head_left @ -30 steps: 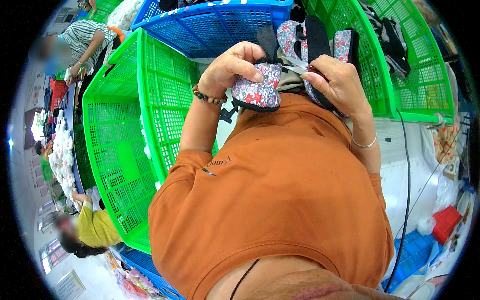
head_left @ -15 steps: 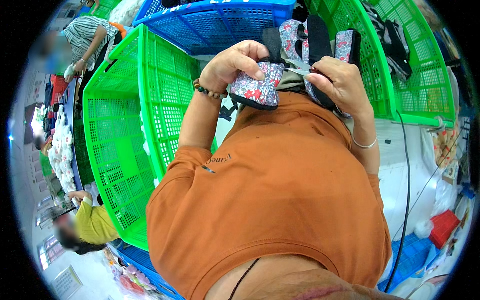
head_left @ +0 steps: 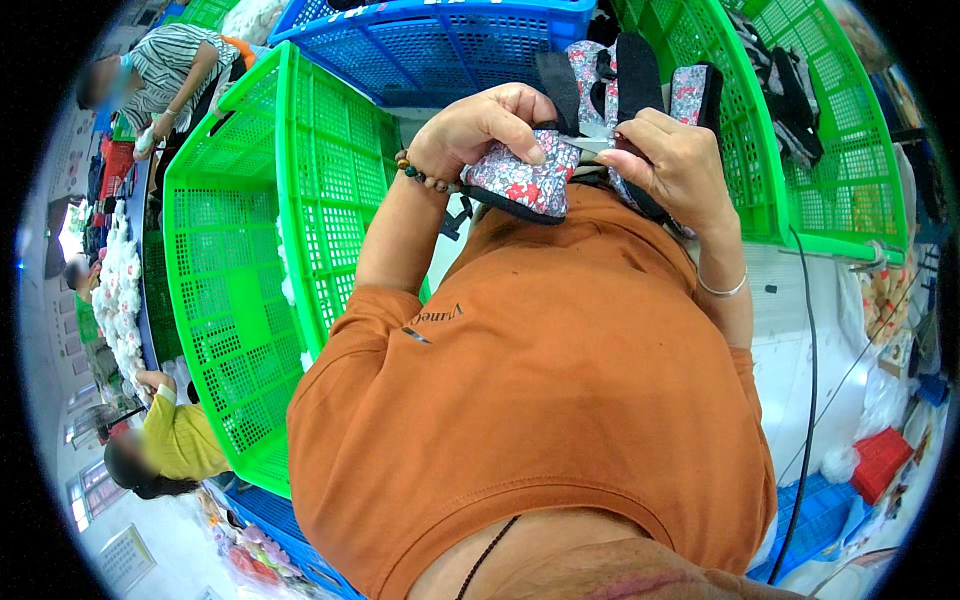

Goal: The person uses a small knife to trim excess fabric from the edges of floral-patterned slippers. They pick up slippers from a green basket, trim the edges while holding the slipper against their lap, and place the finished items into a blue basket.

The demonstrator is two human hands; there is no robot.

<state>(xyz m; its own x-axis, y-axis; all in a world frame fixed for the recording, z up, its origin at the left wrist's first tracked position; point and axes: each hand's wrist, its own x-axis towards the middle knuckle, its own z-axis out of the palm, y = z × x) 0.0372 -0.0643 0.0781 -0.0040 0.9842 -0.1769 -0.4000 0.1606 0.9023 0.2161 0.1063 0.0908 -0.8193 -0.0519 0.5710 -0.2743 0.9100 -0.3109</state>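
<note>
My left hand [head_left: 488,125] is closed on a floral fabric piece [head_left: 515,178] with black trim, thumb pressed on its printed face. Thread snips [head_left: 590,145] are gripped in my right hand [head_left: 682,165]; their silver blades point left at the fabric's right edge. Whether the blades touch the fabric I cannot tell. Most of the snips' handle is hidden by my fingers. Just beyond my hands lie more pieces in the same floral print, one of them a floral piece with black edging [head_left: 688,95], beside a black fabric piece [head_left: 637,75].
A green crate [head_left: 285,250] stands at my left, a blue crate [head_left: 430,50] ahead. Another green crate [head_left: 840,180] at right holds black and grey fabric pieces [head_left: 790,95]. A black cable [head_left: 812,360] hangs at right. Two people work at far left by white fluffy items [head_left: 122,290].
The floral piece and my left hand have shifted slightly right. The snips' blades, spread apart before, now appear closer together at the fabric's edge.
</note>
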